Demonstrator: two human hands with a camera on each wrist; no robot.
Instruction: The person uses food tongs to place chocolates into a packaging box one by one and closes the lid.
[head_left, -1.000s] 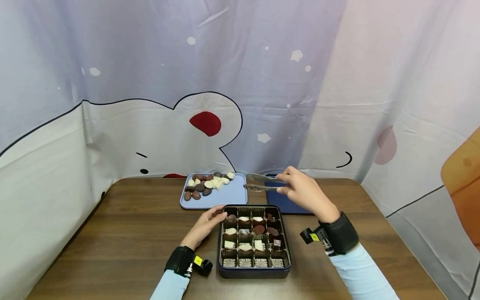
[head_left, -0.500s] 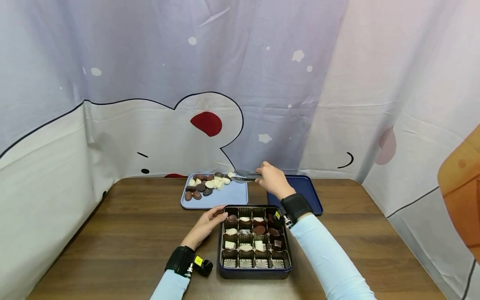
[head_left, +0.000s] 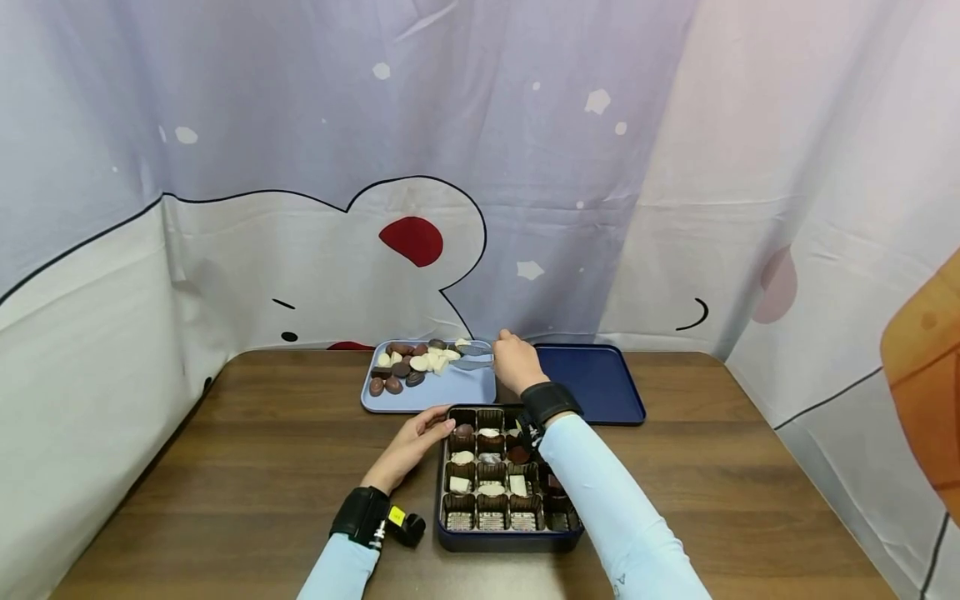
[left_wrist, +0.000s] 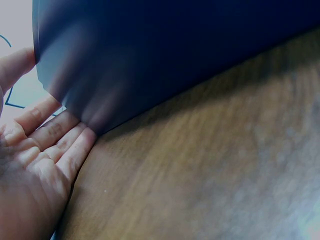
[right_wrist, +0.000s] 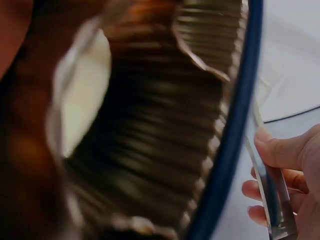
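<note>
At a wooden table [head_left: 262, 467] before a curtain [head_left: 300, 125], right fingers [right_wrist: 251, 190] are pinching left-pointing tongs [head_left: 472, 364], straight left fingers [left_wrist: 77, 150] touching the box [head_left: 510, 543].

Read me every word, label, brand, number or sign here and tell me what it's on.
No text can be read.
Yellow tag on the left wrist camera: any marking is too small.
Small dark mark on the right sleeve: too small and blurred.
Tongs, chocolate box, light blue tray: no lettering I can make out.
</note>
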